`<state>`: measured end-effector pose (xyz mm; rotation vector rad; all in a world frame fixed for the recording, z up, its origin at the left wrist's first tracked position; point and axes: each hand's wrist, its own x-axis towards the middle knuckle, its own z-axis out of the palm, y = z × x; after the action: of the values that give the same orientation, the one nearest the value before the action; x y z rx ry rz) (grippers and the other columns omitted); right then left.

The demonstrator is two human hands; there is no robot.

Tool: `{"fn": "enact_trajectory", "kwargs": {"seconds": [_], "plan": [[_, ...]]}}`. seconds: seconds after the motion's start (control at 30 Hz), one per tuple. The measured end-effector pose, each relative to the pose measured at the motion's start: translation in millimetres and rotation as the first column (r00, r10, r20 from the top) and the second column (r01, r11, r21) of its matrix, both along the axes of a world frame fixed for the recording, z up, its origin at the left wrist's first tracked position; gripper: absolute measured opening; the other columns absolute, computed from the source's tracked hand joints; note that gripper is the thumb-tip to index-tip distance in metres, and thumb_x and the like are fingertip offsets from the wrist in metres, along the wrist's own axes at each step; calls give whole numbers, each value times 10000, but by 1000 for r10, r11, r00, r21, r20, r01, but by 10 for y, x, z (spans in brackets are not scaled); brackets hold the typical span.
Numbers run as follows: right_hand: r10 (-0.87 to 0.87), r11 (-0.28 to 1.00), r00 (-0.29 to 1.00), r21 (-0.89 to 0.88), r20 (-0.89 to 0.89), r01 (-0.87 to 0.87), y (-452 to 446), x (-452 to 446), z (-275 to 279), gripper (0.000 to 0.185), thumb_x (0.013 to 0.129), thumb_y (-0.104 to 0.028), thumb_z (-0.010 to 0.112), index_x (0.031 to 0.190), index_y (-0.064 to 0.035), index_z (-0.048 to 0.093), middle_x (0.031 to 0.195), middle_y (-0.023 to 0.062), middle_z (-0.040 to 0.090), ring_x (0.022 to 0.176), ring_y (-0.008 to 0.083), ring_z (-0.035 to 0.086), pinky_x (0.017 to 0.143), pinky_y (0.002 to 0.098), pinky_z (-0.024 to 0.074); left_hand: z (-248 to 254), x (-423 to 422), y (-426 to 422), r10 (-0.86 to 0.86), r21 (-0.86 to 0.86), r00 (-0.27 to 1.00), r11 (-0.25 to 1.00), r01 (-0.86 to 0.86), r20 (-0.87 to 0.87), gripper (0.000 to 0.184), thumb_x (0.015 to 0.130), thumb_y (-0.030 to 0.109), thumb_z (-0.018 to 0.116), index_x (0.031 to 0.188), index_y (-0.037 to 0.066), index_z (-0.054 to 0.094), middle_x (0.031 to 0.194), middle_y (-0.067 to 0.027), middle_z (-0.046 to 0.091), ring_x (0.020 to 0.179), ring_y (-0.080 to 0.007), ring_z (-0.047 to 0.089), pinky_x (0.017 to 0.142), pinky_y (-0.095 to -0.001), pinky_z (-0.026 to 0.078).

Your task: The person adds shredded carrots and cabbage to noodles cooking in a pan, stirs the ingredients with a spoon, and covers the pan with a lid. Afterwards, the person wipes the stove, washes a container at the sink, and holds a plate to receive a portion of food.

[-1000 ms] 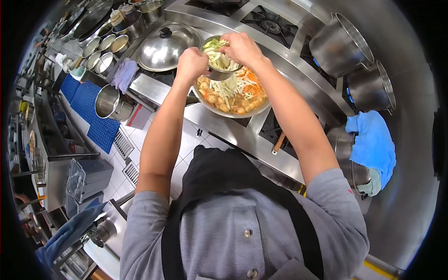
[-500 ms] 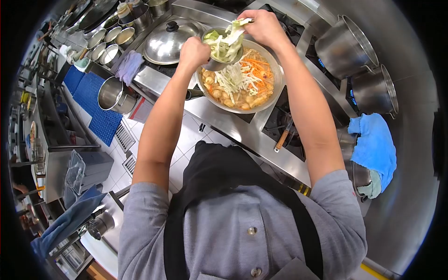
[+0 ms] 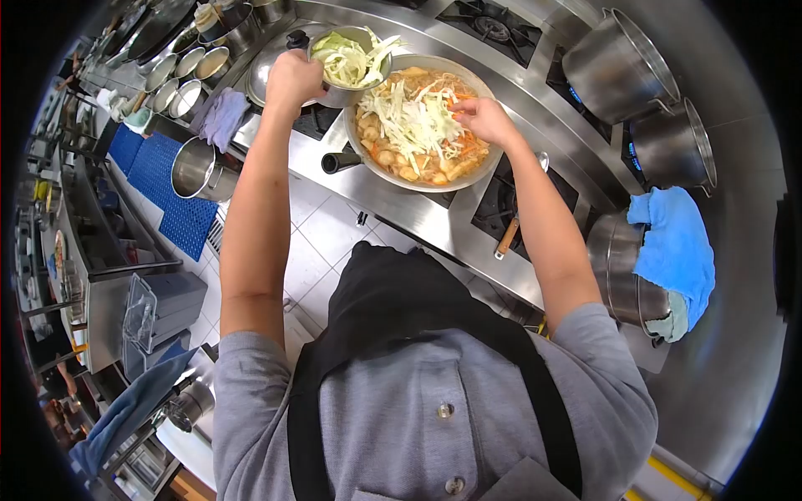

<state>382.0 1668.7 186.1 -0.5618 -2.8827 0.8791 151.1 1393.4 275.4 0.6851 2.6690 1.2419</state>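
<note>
Left hand (image 3: 292,82): I have it closed firmly at the left side of the bowl (image 3: 342,96); rim or a handle under the fingers, can't tell, hidden.
Bowl: steel, held up by the pan's upper left edge, overlapping it in my view; can't tell if the two touch.
Cabbage (image 3: 347,60): pale green strips filling the bowl, some sticking out past its right rim.
Right hand (image 3: 487,121): I have it over the right part of the pan (image 3: 380,173), fingertips drawn close together at the food; can't tell if they grip any strips.
Pan: round, wide, on the stove (image 3: 434,224), dark handle (image 3: 341,162) pointing left toward me.
Cabbage heap (image 3: 413,125): loose strips across the middle of the pan, on top of orange shreds, pale chunks and brownish liquid.
Lid (image 3: 264,73): domed steel, on the stove left of the pan, partly behind left hand and bowl; black knob (image 3: 298,39) showing.
Utensil (image 3: 507,238): wooden handle, lying over the burner right of the pan, partly hidden by my right forearm.
Tall pots (image 3: 618,67): two, far right, blue flame low beside each.
Blue cloth (image 3: 675,238): draped over a steel pot (image 3: 614,267) at right.
Lilac cloth (image 3: 225,118): at the stove's left end.
Floor side: open pot (image 3: 196,171) beside a blue mat (image 3: 180,196).
</note>
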Motion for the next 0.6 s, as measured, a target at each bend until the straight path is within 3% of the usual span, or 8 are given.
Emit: {"fn": "enact_trajectory", "kwargs": {"seconds": [0.07,0.17,0.2,0.27,0.37,0.43,0.47,0.6], "plan": [[-218,975,975,29,-51,219,-39,-14,0,253,886,-164,658,1120,-143,754,985,144,745,925,280,716,865,372,549,88,-17,-11,-12,-19,1000,1000,12,18,248,824,204,566,825,-17,677,698,-178,710,623,-258,728,647,-382,555],[-257,958,946,76,-199,276,-199,-160,123,239,896,-185,655,1106,-131,756,956,153,739,906,294,713,850,375,552,159,21,19,-51,-30,998,998,53,44,233,837,212,567,787,-2,643,695,-164,702,611,-250,727,635,-381,553],[-258,958,945,75,-200,277,-277,-213,224,239,896,-185,655,1106,-131,756,956,153,739,906,294,713,850,375,552,157,13,30,-68,-19,996,997,69,49,230,843,215,569,774,3,623,690,-159,695,614,-251,728,632,-382,553],[-295,952,803,-84,-518,295,-463,-363,503,286,894,-208,687,1150,-91,734,1015,134,744,890,246,720,810,364,564,170,77,52,-88,-34,994,995,91,63,226,847,212,571,784,0,617,701,-162,694,617,-253,731,623,-378,552],[-120,990,756,-25,-644,136,-639,-628,805,289,891,-232,692,1142,-97,738,1020,131,733,893,305,713,807,379,569,52,49,134,-165,-3,983,986,166,79,219,852,201,578,808,-12,605,713,-171,692,628,-262,736,623,-378,556],[199,847,927,532,-317,0,-704,-766,845,305,876,-244,706,1166,-151,728,1077,146,714,950,331,701,864,422,567,171,212,167,-159,-45,979,985,166,127,223,852,195,589,786,-17,604,714,-175,688,604,-252,729,633,-384,561],[187,846,931,533,-315,10,-713,-830,824,305,876,-244,706,1166,-151,728,1077,146,714,950,331,701,864,422,567,42,156,215,-185,25,975,983,183,122,232,837,199,593,797,-24,640,760,-210,702,657,-303,735,694,-413,568],[86,847,981,505,177,-165,-703,-1030,967,291,868,-125,641,1150,-103,711,1125,175,701,1054,362,676,883,456,565,-163,157,363,-144,-44,983,989,139,-118,257,802,200,586,888,-3,717,847,-262,711,854,-386,718,846,-432,549]]}}
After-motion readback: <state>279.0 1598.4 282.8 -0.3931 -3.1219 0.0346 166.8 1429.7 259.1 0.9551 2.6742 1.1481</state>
